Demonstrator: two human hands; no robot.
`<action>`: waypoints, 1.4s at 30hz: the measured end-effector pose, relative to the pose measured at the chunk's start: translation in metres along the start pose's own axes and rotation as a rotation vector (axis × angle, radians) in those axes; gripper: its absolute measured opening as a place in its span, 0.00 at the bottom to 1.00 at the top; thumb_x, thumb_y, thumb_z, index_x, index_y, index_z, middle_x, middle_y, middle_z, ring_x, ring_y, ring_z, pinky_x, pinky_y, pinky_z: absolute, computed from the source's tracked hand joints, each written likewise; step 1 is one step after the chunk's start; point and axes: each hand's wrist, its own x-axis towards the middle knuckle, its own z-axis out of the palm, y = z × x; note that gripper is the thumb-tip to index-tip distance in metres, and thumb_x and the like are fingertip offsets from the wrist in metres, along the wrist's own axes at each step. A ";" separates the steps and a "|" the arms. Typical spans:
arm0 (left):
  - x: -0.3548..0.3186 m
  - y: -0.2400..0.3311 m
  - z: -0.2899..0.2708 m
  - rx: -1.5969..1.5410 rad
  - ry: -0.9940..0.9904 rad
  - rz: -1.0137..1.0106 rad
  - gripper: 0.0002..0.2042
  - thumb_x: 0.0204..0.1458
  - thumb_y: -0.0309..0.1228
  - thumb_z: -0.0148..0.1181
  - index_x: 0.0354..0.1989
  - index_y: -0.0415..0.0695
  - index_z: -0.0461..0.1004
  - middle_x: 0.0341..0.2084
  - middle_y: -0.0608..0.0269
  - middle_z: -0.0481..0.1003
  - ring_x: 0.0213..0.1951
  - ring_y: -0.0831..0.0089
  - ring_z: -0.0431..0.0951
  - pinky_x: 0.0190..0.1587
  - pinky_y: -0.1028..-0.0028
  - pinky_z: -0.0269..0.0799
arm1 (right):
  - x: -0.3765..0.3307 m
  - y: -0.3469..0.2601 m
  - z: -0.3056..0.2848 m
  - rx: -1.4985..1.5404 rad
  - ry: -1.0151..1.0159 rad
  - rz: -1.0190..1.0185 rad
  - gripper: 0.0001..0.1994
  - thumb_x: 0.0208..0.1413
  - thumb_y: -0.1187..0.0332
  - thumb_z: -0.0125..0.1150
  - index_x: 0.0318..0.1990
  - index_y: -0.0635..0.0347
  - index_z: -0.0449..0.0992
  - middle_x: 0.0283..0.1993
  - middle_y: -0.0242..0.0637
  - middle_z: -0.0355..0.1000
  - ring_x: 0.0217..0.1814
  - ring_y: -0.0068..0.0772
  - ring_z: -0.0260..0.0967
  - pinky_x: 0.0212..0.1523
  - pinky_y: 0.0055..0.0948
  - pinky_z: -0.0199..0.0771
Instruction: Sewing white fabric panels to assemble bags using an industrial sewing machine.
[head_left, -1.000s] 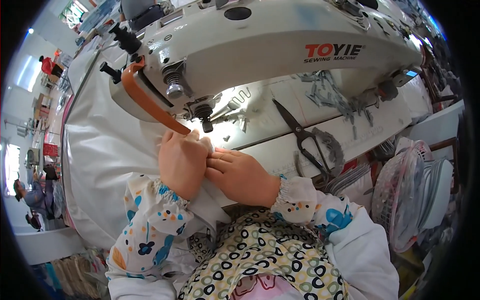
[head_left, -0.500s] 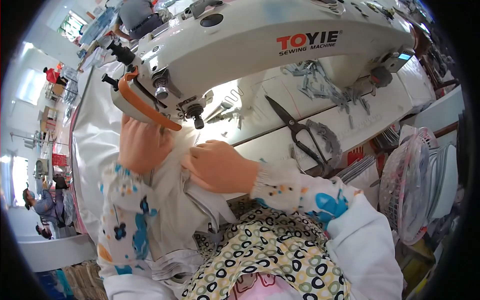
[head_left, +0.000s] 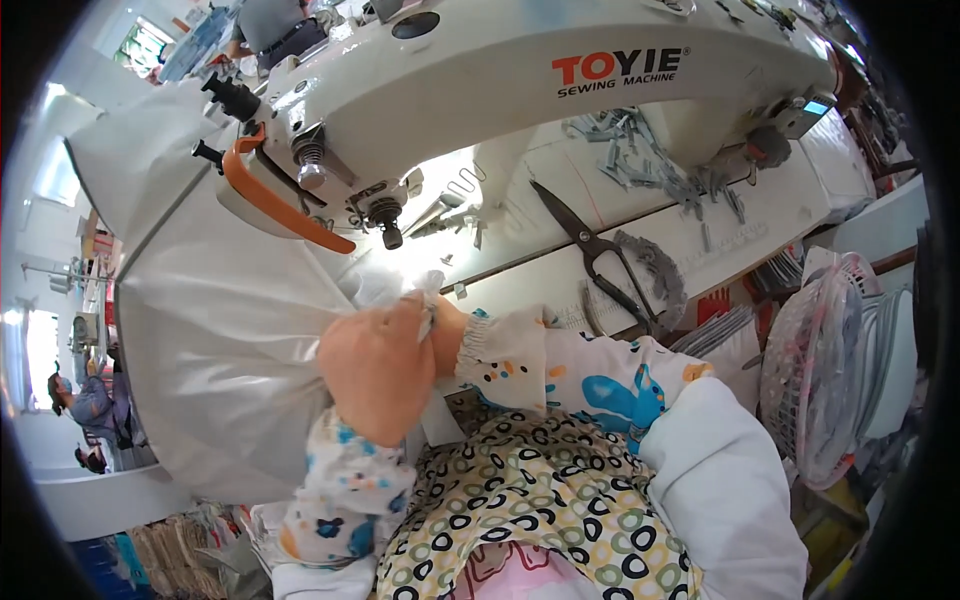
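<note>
A broad sheet of silvery white fabric (head_left: 220, 330) spreads over the left of the sewing table, its outer edge and one seam dark. My left hand (head_left: 375, 370) is closed on a gathered part of it, in front of the sewing machine (head_left: 480, 100). My right hand (head_left: 448, 338) meets it there, partly covered by the left, its fingers mostly hidden. A bunched bit of the fabric sticks up between the two hands. Above and beyond them is the machine's sewing head with an orange guard (head_left: 270, 200). The fabric is drawn out from under the needle area.
Black scissors (head_left: 590, 245) lie on the table right of my hands, beside a dark fuzzy strip (head_left: 652, 265). Several grey pieces (head_left: 635, 150) are scattered under the machine arm. A pink-rimmed basket (head_left: 800, 370) stands at the right. Other people are in the background on the left.
My left hand has come right and nearer me, pulling the fabric out from the needle area. The fabric has spread wide to the left. My right hand has shifted slightly, now behind the left.
</note>
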 end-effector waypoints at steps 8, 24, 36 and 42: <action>0.016 -0.036 0.034 0.048 0.302 0.267 0.13 0.44 0.25 0.58 0.41 0.46 0.75 0.34 0.63 0.76 0.42 0.65 0.76 0.49 0.62 0.63 | -0.027 -0.056 -0.019 -0.839 0.350 -0.094 0.14 0.48 0.68 0.62 0.44 0.60 0.75 0.48 0.40 0.73 0.54 0.44 0.70 0.60 0.40 0.69; 0.043 -0.041 0.024 -0.059 0.040 0.240 0.09 0.41 0.26 0.63 0.34 0.43 0.81 0.33 0.57 0.80 0.42 0.57 0.77 0.51 0.61 0.64 | -0.015 -0.045 -0.025 -0.653 0.209 -0.176 0.08 0.49 0.66 0.57 0.35 0.55 0.79 0.37 0.37 0.73 0.49 0.41 0.71 0.49 0.37 0.72; 0.047 -0.044 0.034 0.050 0.041 0.418 0.10 0.42 0.27 0.59 0.34 0.45 0.80 0.32 0.66 0.81 0.39 0.67 0.79 0.46 0.66 0.69 | -0.028 -0.044 -0.027 -0.808 0.222 -0.209 0.08 0.44 0.70 0.61 0.33 0.56 0.80 0.32 0.30 0.74 0.37 0.33 0.73 0.39 0.32 0.76; 0.054 -0.055 0.047 0.108 0.132 0.431 0.04 0.40 0.27 0.59 0.27 0.46 0.76 0.22 0.68 0.74 0.35 0.65 0.76 0.45 0.63 0.70 | -0.021 -0.036 -0.047 -0.832 0.243 -0.226 0.05 0.46 0.69 0.61 0.32 0.56 0.78 0.32 0.29 0.74 0.37 0.33 0.73 0.39 0.31 0.75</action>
